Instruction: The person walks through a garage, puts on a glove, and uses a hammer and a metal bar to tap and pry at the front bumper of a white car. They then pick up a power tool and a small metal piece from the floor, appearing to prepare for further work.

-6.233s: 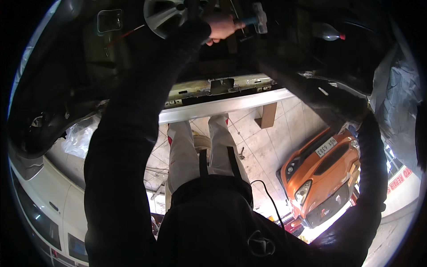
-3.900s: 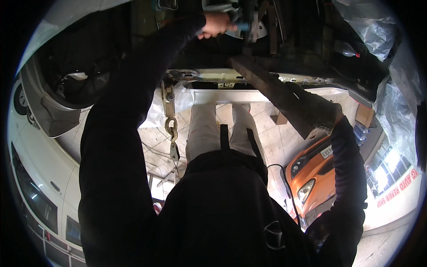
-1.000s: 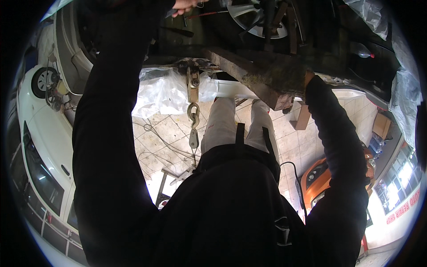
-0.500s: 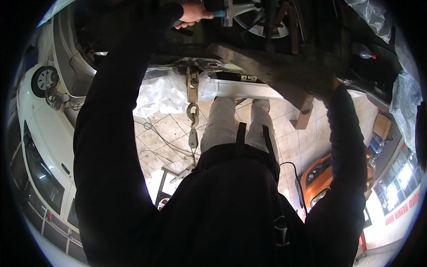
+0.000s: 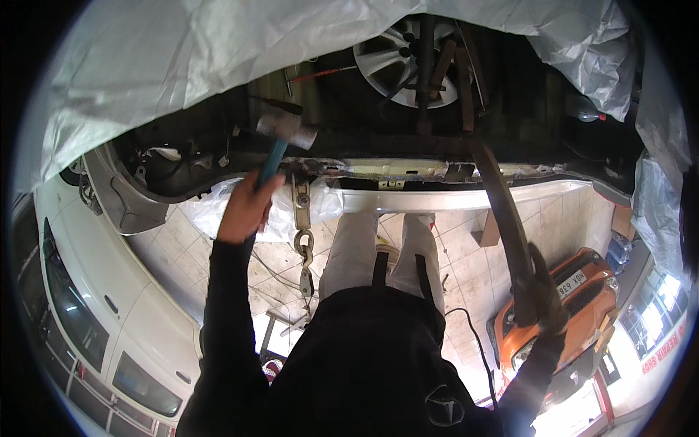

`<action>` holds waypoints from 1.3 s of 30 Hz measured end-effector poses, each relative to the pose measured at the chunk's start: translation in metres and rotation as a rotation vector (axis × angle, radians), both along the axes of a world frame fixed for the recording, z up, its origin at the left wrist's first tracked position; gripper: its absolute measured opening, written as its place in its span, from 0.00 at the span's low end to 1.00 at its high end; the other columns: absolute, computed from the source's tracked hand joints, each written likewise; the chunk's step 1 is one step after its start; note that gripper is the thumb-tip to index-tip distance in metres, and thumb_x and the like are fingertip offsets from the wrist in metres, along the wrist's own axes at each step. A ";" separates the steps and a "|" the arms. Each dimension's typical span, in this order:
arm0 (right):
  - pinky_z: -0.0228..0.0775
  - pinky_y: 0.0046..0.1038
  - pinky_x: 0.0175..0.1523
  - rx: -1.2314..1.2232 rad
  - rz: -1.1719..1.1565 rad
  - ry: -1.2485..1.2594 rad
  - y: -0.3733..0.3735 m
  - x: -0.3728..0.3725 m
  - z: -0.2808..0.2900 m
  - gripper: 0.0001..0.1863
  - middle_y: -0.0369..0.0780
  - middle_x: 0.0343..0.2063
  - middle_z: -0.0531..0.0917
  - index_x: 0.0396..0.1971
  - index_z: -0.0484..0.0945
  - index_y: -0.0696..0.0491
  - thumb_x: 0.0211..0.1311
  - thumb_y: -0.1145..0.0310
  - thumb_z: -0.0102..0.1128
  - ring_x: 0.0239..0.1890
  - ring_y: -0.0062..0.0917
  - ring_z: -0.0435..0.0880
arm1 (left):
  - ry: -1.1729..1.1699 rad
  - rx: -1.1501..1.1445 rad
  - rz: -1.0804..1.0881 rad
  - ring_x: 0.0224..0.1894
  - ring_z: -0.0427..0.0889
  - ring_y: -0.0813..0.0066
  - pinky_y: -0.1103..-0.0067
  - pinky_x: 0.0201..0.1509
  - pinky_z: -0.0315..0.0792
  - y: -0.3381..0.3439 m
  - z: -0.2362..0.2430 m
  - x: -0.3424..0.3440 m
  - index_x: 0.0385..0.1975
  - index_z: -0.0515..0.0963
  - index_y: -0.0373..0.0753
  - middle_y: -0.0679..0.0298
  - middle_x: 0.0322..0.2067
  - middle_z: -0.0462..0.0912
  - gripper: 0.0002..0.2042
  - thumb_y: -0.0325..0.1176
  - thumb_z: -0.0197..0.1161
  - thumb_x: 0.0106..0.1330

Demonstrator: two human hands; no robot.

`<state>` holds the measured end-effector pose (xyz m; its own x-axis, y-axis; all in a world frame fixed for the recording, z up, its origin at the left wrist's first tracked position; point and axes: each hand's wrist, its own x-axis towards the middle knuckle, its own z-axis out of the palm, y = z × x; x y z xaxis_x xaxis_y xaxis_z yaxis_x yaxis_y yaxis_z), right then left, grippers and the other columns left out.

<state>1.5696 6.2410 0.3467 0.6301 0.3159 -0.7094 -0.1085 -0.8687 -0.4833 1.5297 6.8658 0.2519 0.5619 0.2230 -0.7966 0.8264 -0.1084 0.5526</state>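
1. The handle of a hammer [image 5: 287, 131] is wrapped by the closed left hand [image 5: 250, 211]; its head is raised at left, toward the far side.
2. A long wooden beam [image 5: 504, 215] is gripped at its near end by the blurred right hand [image 5: 547, 302]; how tightly the fingers are closed cannot be told.
3. The beam is slanted far-left toward the car's sill [image 5: 393, 170]; whether contact is made cannot be told.
4. A metal hook [image 5: 303, 247] is hung near the left hand.
5. An alloy wheel [image 5: 371, 62] is seen beyond the sill.
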 end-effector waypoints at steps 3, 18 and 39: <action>0.78 0.25 0.38 0.012 -0.605 0.245 0.028 -0.022 0.025 0.39 0.44 0.34 0.83 0.80 0.51 0.49 0.74 0.67 0.59 0.32 0.24 0.83 | 0.139 -0.044 0.086 0.09 0.63 0.85 0.82 0.11 0.59 -0.009 0.014 -0.050 0.34 0.70 0.41 0.73 0.13 0.66 0.15 0.43 0.66 0.73; 0.78 0.29 0.52 0.177 -0.954 0.310 0.009 -0.040 0.029 0.46 0.44 0.57 0.77 0.78 0.53 0.55 0.64 0.77 0.70 0.53 0.25 0.81 | 0.245 -0.296 0.242 0.08 0.66 0.82 0.81 0.11 0.62 -0.163 0.060 -0.127 0.35 0.70 0.40 0.71 0.14 0.68 0.15 0.42 0.66 0.74; 0.77 0.38 0.62 0.190 -0.014 -0.115 -0.235 0.040 -0.048 0.56 0.52 0.60 0.79 0.72 0.60 0.59 0.50 0.48 0.82 0.61 0.41 0.81 | 0.321 0.174 0.524 0.08 0.70 0.75 0.74 0.10 0.64 -0.484 -0.003 -0.342 0.31 0.72 0.34 0.66 0.13 0.70 0.21 0.47 0.68 0.70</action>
